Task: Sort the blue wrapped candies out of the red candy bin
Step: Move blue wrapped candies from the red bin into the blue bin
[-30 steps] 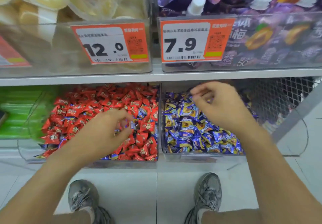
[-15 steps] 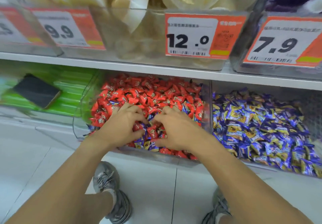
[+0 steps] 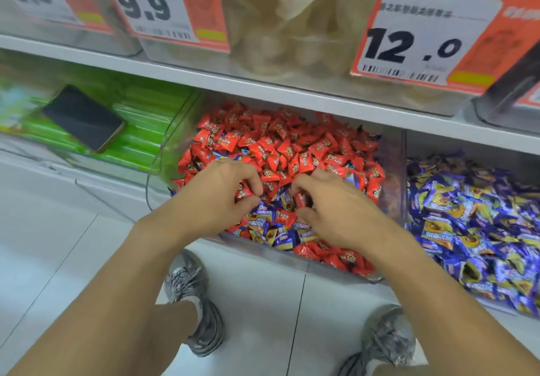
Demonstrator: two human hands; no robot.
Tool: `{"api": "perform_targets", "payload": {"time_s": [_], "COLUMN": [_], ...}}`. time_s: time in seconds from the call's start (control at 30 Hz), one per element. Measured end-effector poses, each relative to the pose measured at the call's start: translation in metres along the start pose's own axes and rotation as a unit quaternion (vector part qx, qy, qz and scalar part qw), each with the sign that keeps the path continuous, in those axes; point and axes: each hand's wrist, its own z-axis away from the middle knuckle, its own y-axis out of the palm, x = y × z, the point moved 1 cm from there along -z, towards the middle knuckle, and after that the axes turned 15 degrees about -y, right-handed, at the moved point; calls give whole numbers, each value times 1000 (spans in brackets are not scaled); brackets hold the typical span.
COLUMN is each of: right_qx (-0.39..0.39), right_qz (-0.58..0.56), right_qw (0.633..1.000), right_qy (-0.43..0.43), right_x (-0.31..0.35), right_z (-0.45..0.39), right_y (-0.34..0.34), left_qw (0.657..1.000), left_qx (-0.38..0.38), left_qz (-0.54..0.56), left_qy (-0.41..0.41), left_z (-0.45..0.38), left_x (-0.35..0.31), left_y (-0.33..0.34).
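**Both hands digging in red bin, view swung left**

Since half a second ago the view has shifted left and closer: the 7.9 tag is gone, a 6.5 tag has come in at top left. Both hands stay in the front of the red candy bin (image 3: 391,176), a clear hard-plastic tub with a curved front wall.

Left hand (image 3: 216,197): fingers curled, thumb and forefinger pinching a red candy (image 3: 244,193). Right hand (image 3: 336,214): fingers curled down into the pile, a red wrapper showing between thumb and fingers; cannot tell whether it is actually gripped.

Red candies (image 3: 289,144): small pillow-shaped packets, glossy crinkled foil, crimped ends, a round printed logo. Blue wrapped candies (image 3: 280,239): same packet shape, shiny blue-purple foil with yellow panels. A cluster lies at the bin's front between and below the two hands, and a few more poke out further back among the red.

Right neighbour bin (image 3: 473,217) is full of the same blue packets. Left bin holds flat green packs (image 3: 146,118) with a dark phone (image 3: 83,118) lying flat on top. White shelf (image 3: 263,86) edge above, with orange-and-white price tags 9.9 (image 3: 163,7) and 12.0 (image 3: 420,39). Grey sneakers (image 3: 195,302) on pale glossy floor tile.
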Motion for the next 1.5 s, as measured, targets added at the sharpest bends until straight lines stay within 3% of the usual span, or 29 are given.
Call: {"api": "perform_targets", "payload": {"time_s": [0.2, 0.33, 0.5, 0.73, 0.9, 1.0, 1.13, 1.2, 1.37, 1.43, 1.5], "right_qx": [-31, -67, -37, -37, -34, -46, -42, -45, -81, -69, -29], "right_qz": [61, -30, -59, -34, -42, -84, -121, -193, -353, -358, -297], "right_qw": [998, 995, 994, 995, 996, 994, 991, 980, 932, 931, 954], "right_qy": [7, -74, -90, -82, -69, -50, -41, -30, -20, -29, -40], "right_x": [-7, 13, 31, 30, 23, 19, 10, 5, 0, 0, 1], "right_z": [3, -6, -21, -30, -20, -12, -1, 3, 7, 8, 8], "right_y": [-21, -5, 36, 38, 28, 18, 1, -7, -15, -14, -12], "left_qw": [999, 995, 999, 992, 969, 960, 971, 978, 999, 998, 993], "left_qx": [-28, -54, 3, -12, 39, 30, 19, 6, -37, -28, 22], "left_qz": [-36, -72, -20, -119, -237, -272, -237, -207, -19, 47, 117], "left_qy": [23, 31, 42, -51, -61, -54, -40, -21, -4, -4, 1], "left_z": [6, 10, 20, 12, 7, 3, 2, 2, 6, 9, 10], "left_x": [5, 2, -9, 13, 5, -2, -2, 2, 5, -1, -8], "left_y": [-3, 2, 3, 3, 4, 6, 5, 7, -1, -6, -5]}}
